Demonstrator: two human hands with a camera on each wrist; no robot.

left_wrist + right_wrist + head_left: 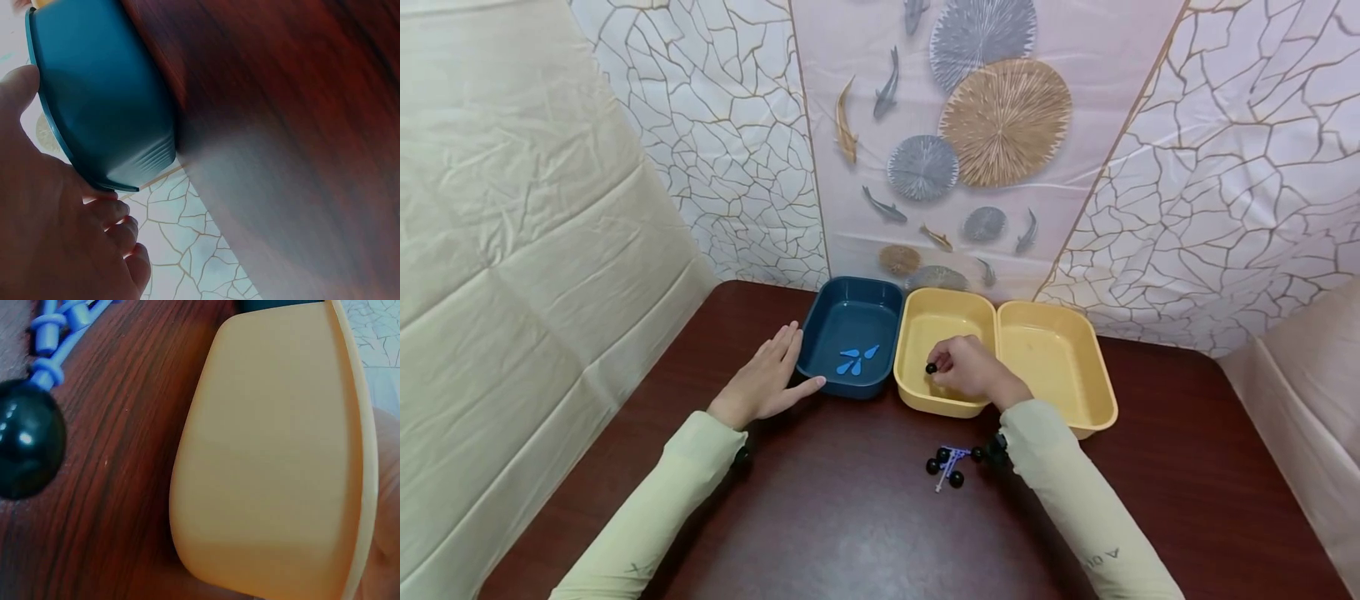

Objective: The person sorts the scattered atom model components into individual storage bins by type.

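Observation:
My left hand (766, 375), its fingers straight, touches the near left rim of a dark blue tray (852, 389). Several light blue drop-shaped pieces (857, 366) lie in that tray. Over the middle yellow tray (940, 407), my right hand (968, 367) pinches a small black ball (931, 368) between thumb and fingers. In the right wrist view, the tray's yellow wall (269, 444) hides most of this hand. On the table near my right wrist are purple sticks (953, 457) with several black balls (956, 479) among them.
A second yellow tray (1097, 367) stands against the right side of the middle one. All the trays sit on a dark reddish-brown table (820, 500). Patterned cloth (880, 225) hangs right behind them, and pale cloth (512, 250) hangs at the left.

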